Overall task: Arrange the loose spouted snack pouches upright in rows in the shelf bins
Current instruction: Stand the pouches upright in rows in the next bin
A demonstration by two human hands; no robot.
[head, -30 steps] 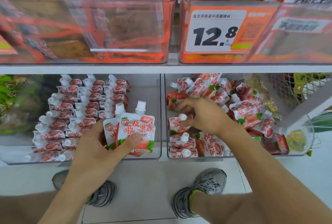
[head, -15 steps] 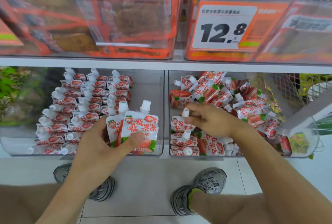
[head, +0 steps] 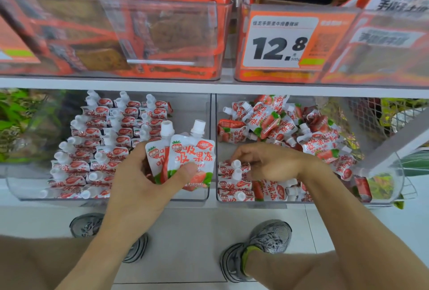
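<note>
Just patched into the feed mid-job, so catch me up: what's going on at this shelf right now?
A person is stocking strawberry spouted pouches into two clear bins on the lower shelf. The left hand grips two pouches upright at the front of the left bin, which already holds neat rows. The right hand reaches into the right bin, fingers at the short row along its left side; whether it holds one is unclear. A loose pile remains behind.

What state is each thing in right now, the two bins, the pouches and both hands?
Left bin: pouches upright in rows, right side unfilled.
Right bin: short row at front left, the rest a loose heap.
Held pouches: upright, spouts up.
Left hand: grips held pouches.
Right hand: fingers curled down on the row; grip unclear.
</note>
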